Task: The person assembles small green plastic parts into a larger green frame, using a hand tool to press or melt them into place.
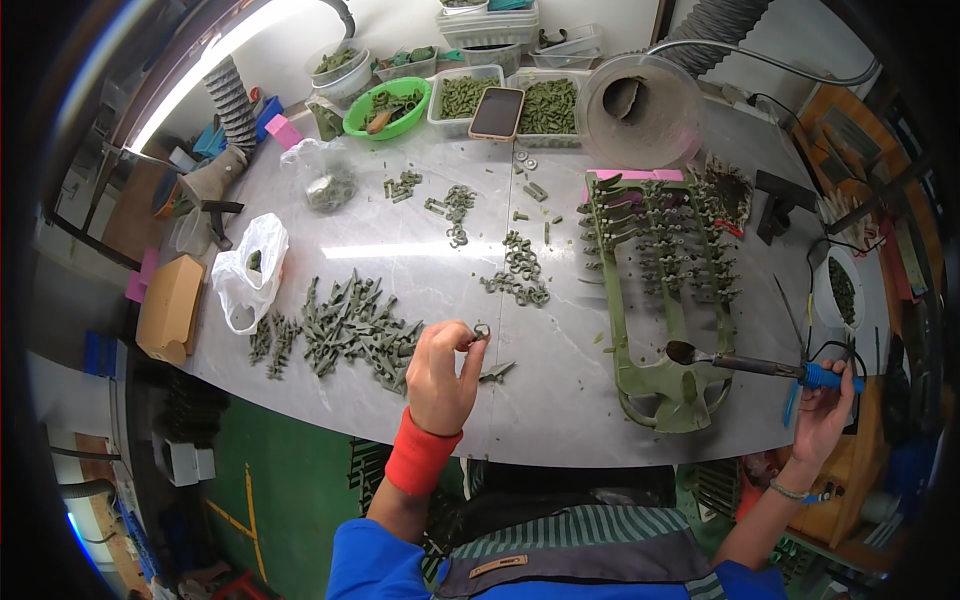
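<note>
My left hand [443,368], with a red wristband, pinches a small dull-green ring [481,331] between thumb and fingertips above the grey table. My right hand [826,408] is closed round the blue handle of a soldering iron [755,366] at the right. Its dark, broad tip hangs over the lower end of a large green frame [617,330], whose bars carry rows of small green parts. Whether the tip touches the frame I cannot tell. Beside my left hand lies a heap of pointed green pieces [355,325]. One loose pointed piece [497,371] lies just right of it.
Green rings [520,262] lie in small piles mid-table. Behind them stand tubs of green pieces [549,105], a phone [496,112], a green bowl [419,120] and a wide extraction hood [655,135]. A white plastic bag [240,285] and a cardboard box [170,310] are at left.
</note>
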Tool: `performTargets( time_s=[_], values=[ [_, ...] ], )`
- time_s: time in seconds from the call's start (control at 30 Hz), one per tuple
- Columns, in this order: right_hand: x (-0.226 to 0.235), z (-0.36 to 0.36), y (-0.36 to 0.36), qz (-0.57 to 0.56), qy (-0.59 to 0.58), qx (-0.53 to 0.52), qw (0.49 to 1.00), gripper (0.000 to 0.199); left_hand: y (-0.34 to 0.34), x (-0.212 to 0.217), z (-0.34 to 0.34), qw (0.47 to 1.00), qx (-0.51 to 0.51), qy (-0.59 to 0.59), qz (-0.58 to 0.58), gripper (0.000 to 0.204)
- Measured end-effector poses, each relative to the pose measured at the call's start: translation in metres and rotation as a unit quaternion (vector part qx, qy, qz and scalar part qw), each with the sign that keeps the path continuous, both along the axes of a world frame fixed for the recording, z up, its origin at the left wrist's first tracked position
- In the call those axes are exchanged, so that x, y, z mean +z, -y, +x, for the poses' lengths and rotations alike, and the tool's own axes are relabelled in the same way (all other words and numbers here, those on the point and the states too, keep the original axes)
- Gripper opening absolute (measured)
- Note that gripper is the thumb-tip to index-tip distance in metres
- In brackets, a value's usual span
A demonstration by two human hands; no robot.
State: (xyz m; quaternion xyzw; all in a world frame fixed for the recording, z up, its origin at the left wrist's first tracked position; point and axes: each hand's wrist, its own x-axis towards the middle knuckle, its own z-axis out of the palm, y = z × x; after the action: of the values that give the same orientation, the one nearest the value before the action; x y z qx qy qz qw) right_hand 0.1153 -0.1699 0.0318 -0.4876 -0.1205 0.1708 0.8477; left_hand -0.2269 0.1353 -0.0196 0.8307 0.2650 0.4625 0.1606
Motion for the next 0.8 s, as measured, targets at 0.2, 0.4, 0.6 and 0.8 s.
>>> performTargets(
  time_s=[0.2, 0.4, 0.6, 0.8],
  values=[
    [-0.001, 0.002, 0.001, 0.002, 0.001, 0.002, 1.000, 0.018, 0.001, 0.002, -0.001, 0.999, 0.004, 0.004, 0.034, 0.029],
    [0.000, 0.002, 0.000, 0.004, -0.001, 0.000, 1.000, 0.018, 0.002, 0.009, 0.000, 0.997, -0.002, 0.013, 0.082, 0.032],
    [-0.001, 0.002, 0.000, 0.004, 0.002, 0.005, 1.000, 0.018, 0.007, 0.014, 0.001, 0.998, -0.013, 0.057, 0.012, 0.031],
    [-0.003, 0.004, 0.002, -0.001, 0.009, 0.012, 1.000, 0.017, 0.009, 0.010, -0.003, 0.926, -0.078, 0.216, -0.299, 0.031]
  ],
)
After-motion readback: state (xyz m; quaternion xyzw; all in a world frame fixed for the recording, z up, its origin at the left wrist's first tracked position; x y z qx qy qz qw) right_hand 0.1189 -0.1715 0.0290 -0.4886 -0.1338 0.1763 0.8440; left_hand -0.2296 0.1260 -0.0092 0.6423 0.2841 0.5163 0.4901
